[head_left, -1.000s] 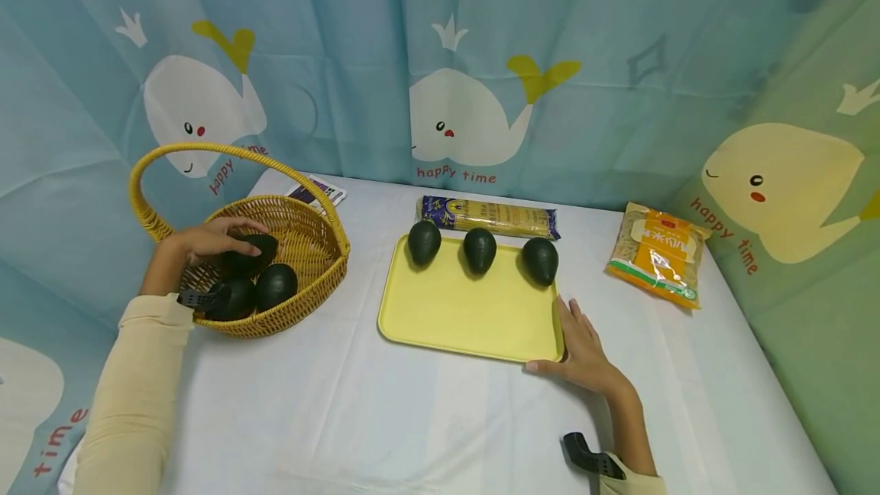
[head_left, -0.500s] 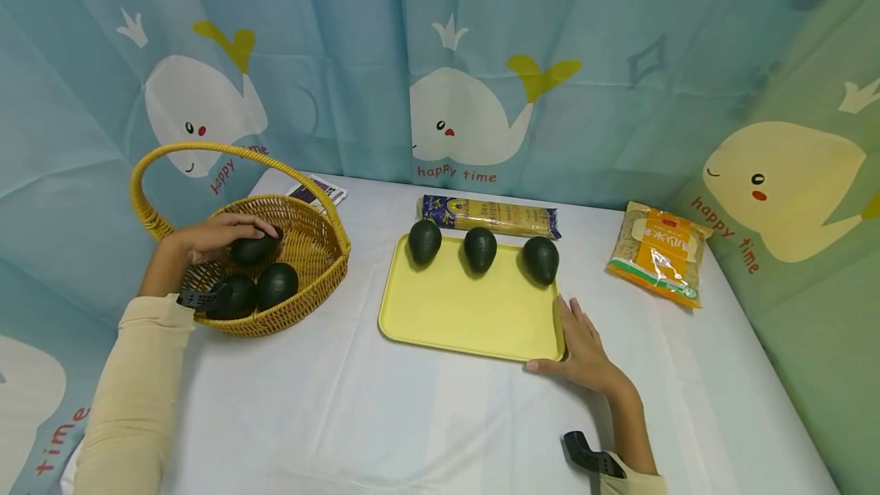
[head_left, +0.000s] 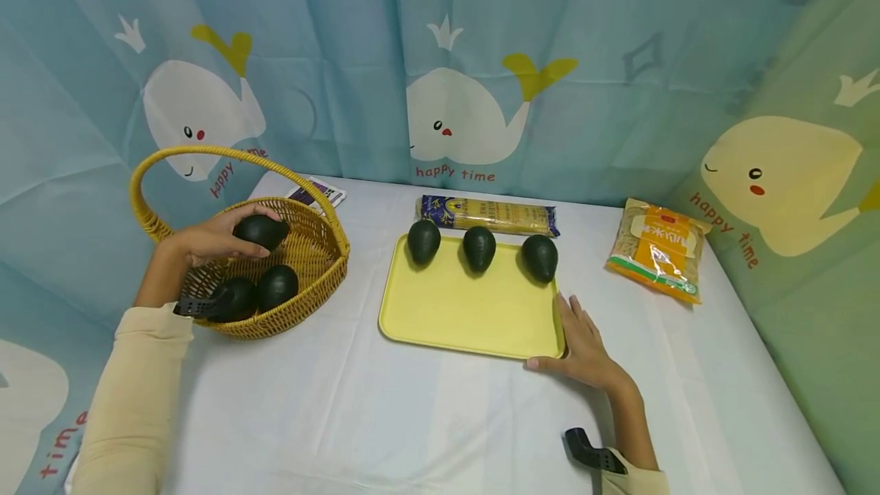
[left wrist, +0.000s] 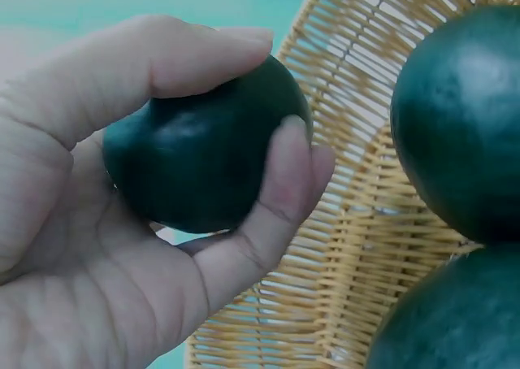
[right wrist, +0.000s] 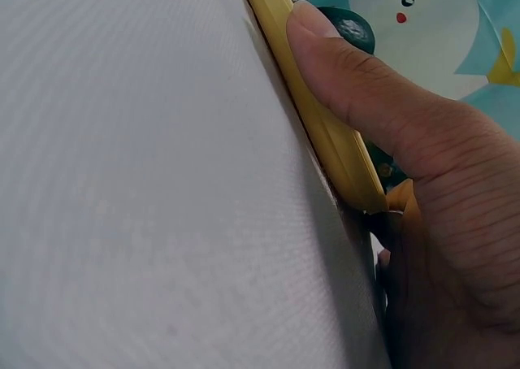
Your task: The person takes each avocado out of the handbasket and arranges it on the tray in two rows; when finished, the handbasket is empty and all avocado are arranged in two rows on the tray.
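Note:
My left hand (head_left: 230,239) grips a dark green avocado (head_left: 261,231) and holds it just above the wicker basket (head_left: 316,270); the left wrist view shows thumb and fingers curled round the avocado (left wrist: 203,154). Two more avocados (head_left: 277,286) (head_left: 234,299) lie in the basket. A yellow tray (head_left: 467,312) carries three avocados (head_left: 423,241) (head_left: 479,248) (head_left: 539,257) along its far edge. My right hand (head_left: 580,342) lies flat at the tray's near right corner, fingers straight, with the thumb (right wrist: 349,68) against the tray rim (right wrist: 325,133).
A long pasta pack (head_left: 488,216) lies behind the tray and a noodle bag (head_left: 656,250) to its right. A small purple card (head_left: 316,193) sits behind the basket. The basket's tall handle (head_left: 206,153) arches over my left hand. Whale-print curtains enclose the white-clothed table (head_left: 385,418).
My left hand has raised the avocado from among the others in the basket to just above its rim. The right hand and tray have stayed still.

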Demonstrator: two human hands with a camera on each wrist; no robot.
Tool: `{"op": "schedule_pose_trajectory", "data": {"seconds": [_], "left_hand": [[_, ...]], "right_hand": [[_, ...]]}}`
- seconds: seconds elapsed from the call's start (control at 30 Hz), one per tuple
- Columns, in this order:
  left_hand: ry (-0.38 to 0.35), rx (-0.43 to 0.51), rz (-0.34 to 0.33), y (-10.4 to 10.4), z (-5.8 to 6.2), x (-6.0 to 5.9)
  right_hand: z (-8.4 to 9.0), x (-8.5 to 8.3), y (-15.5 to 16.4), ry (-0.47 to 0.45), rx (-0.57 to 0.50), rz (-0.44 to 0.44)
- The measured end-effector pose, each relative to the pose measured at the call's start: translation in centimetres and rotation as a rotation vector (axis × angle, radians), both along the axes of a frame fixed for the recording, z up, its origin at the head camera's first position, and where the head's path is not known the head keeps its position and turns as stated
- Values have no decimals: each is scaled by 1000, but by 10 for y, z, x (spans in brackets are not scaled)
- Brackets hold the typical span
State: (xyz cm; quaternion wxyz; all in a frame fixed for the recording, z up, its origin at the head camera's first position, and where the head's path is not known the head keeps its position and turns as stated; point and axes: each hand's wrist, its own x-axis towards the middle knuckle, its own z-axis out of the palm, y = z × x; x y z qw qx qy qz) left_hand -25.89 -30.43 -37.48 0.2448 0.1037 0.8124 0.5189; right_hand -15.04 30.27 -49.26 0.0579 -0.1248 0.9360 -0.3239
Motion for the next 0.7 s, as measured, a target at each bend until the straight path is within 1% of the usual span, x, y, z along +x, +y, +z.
{"op": "schedule_pose_trajectory", "data": {"seconds": [0.1, 0.23, 0.3, 0.47, 0.6, 0.7], "left_hand": [[39, -15, -16, 2, 2, 1], [85, -75, -22, 6, 5, 4], [88, -91, -22, 8, 8, 7], [67, -112, 4, 11, 13, 14], [92, -138, 13, 14, 17, 18], [102, -108, 15, 17, 19, 21]], "right_hand": [[1, 0, 0, -4, -8, 4], [1, 0, 0, 2, -9, 5], [0, 0, -1, 9, -10, 7], [-1, -1, -1, 15, -3, 7], [-1, 0, -1, 5, 4, -3], [-1, 0, -1, 0, 6, -9]]}}
